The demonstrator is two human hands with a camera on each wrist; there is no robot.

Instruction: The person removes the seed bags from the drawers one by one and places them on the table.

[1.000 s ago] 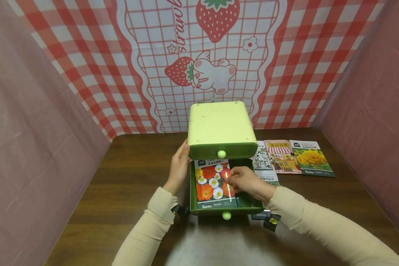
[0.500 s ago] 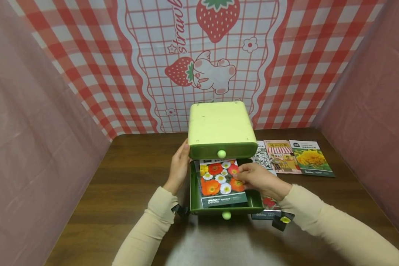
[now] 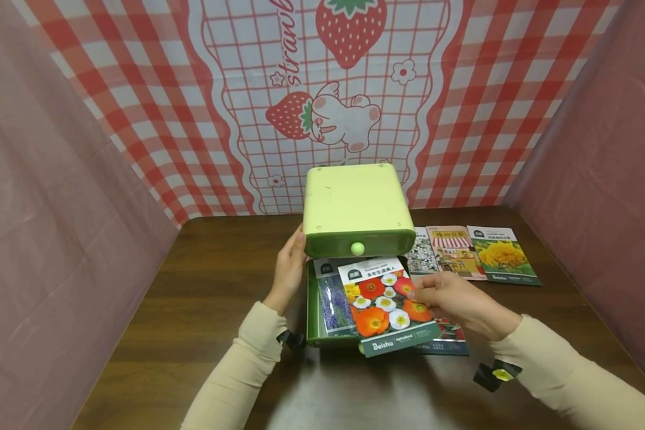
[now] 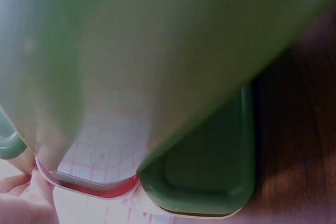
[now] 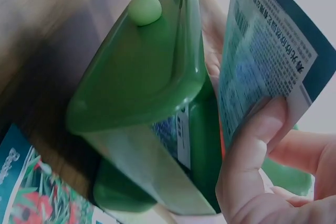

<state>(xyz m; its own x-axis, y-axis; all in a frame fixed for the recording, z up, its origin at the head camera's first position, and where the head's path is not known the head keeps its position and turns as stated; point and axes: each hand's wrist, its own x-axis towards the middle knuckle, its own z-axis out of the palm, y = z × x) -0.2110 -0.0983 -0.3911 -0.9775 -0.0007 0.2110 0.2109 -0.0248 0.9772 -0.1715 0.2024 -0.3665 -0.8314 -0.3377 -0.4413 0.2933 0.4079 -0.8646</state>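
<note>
My right hand (image 3: pixel 454 298) pinches a flower seed packet (image 3: pixel 389 307) with red, orange and white blooms between thumb and fingers. The packet is tilted over the front right of a pulled-out green drawer (image 3: pixel 312 310); its printed back shows in the right wrist view. Still inside the drawer lies a purple-flower seed packet (image 3: pixel 335 301). My left hand (image 3: pixel 287 269) holds the left side of the light-green drawer cabinet (image 3: pixel 357 200), whose upper drawer (image 3: pixel 333 245) is pushed in. The left wrist view shows only part of that hand's fingers (image 4: pixel 31 203) at the cabinet's edge.
Right of the cabinet lie a yellow-flower seed packet (image 3: pixel 500 254), a pink packet with a shop picture (image 3: pixel 455 254) and a white-flower packet (image 3: pixel 422 254). A red-flower packet (image 5: pixel 39 198) lies beside the drawer. Checked cloth (image 3: pixel 446 161) hangs behind the wooden table (image 3: pixel 209 322).
The red, orange and white flower packet has come up and out of the drawer toward the front right, uncovering the purple-flower packet. My right hand moved right with it; the left stayed put.
</note>
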